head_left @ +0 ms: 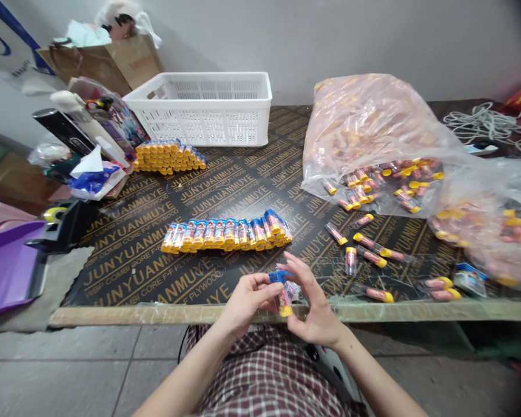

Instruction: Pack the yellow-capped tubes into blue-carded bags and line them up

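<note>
1. A small, clear cylindrical tube with a yellow plastic cap and a blue upper end [283,296] is tilted above the near edge of the surface, yellow end down
2. The left hand [245,301] pinches it near the blue end; the fingers of the right hand [316,310] curve round its other side, thumb close to the yellow cap, though whether they press on it I cannot tell
3. Just beyond the hands, a long row of glossy blue-and-yellow labelled tubes [219,233] lies across the surface, between them and the white perforated plastic basket [208,120]
4. To the right, loose clear tubes with yellow caps [351,260] lie scattered at various angles
5. Behind those, a large, crinkled translucent plastic bag full of tubes [364,124] takes up much of the right side, its mouth spilling tubes; a smaller filled clear bag [490,231] lies at its right
6. A tangled pale cable [488,124] lies at the far right
7. At far left, a compact stack of yellow-ended tubes [169,156] sits before the basket, near a glossy black cylindrical bottle [67,130], brown paper bags [134,62] and a smooth purple plastic dustpan [11,266]
8. The surface [243,185] is dark plywood with gold lettering and a pale, rough wooden edge
</note>
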`<state>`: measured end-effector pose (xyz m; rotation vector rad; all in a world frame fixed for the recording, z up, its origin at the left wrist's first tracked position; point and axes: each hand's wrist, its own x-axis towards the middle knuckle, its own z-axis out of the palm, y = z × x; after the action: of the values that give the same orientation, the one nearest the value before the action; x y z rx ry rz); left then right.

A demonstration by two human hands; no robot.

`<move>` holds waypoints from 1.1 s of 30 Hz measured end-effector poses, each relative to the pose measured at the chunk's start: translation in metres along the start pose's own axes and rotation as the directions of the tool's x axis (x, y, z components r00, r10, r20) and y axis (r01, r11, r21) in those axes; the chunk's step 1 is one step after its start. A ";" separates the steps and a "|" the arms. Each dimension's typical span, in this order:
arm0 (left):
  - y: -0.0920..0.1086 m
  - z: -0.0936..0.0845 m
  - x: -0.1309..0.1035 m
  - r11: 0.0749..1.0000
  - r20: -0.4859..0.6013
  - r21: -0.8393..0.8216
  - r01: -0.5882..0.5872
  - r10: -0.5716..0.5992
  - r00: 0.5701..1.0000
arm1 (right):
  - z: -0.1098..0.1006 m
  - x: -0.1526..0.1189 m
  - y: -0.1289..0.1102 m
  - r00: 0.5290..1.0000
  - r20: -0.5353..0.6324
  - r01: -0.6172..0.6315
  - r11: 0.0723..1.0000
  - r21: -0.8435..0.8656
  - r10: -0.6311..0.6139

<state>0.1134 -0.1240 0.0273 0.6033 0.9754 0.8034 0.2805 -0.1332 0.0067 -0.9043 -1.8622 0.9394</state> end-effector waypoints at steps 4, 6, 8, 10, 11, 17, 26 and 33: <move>-0.002 0.003 -0.002 1.000 0.005 -0.004 0.031 -0.031 1.000 | 0.001 -0.004 0.002 1.000 0.013 -0.020 0.998 0.062 0.019; -0.002 0.005 -0.003 0.999 0.008 -0.008 0.034 -0.034 0.999 | 0.004 -0.005 0.003 0.999 -0.020 -0.029 0.996 0.085 0.031; -0.002 0.006 -0.004 0.999 0.006 -0.010 0.032 -0.032 0.999 | 0.005 -0.006 0.003 0.999 -0.042 -0.023 0.994 0.106 0.028; -0.001 0.006 -0.004 1.000 -0.001 -0.013 0.028 -0.028 1.000 | 0.006 -0.005 0.003 0.998 -0.050 -0.017 0.993 0.121 0.023; -0.001 0.006 -0.005 1.000 -0.002 -0.015 0.027 -0.027 1.000 | 0.006 -0.005 0.003 0.998 -0.052 -0.018 0.992 0.125 0.024; -0.001 0.008 -0.006 0.999 0.003 -0.033 0.023 -0.023 1.000 | 0.007 -0.005 0.003 0.997 -0.063 -0.027 0.989 0.147 0.037; 0.039 -0.020 -0.003 0.967 -0.173 0.188 -0.169 0.202 0.964 | -0.025 0.007 0.011 0.979 -0.172 -0.125 0.986 -0.109 0.105; 0.130 -0.125 -0.004 0.491 -0.442 0.870 0.049 0.731 0.520 | -0.108 -0.002 0.073 0.859 -0.511 -0.424 0.545 -0.723 -0.009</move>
<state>-0.0400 -0.0415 0.0721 1.4042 2.1899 1.0494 0.3940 -0.0741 -0.0169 -1.7853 -1.7335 -0.1527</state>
